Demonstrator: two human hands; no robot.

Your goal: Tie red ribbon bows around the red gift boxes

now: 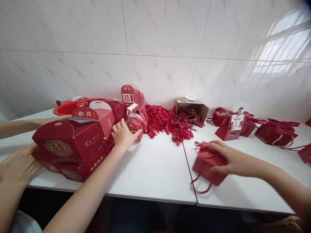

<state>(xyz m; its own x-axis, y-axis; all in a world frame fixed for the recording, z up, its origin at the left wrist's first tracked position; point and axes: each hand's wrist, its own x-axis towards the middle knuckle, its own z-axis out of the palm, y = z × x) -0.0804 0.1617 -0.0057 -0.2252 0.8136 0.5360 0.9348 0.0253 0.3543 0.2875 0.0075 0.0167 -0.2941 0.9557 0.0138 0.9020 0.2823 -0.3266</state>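
My right hand grips a small red gift box with a ribbon bow on top, slightly blurred, over the right part of the table. A loop of dark red ribbon hangs from its lower side. At the left, my left hand reaches to a small red candy box, thumb stretched out in front of it and fingers apart. Whether the fingers press on that box is unclear. Just left of this hand are larger red boxes with gold print and cut-out handles, stacked on each other.
Another person's hands are by the stacked boxes. An orange-red basin stands behind them. A heap of red ribbons lies beside a tipped cardboard box holding more. Further right are a tagged triangular box and ribboned boxes.
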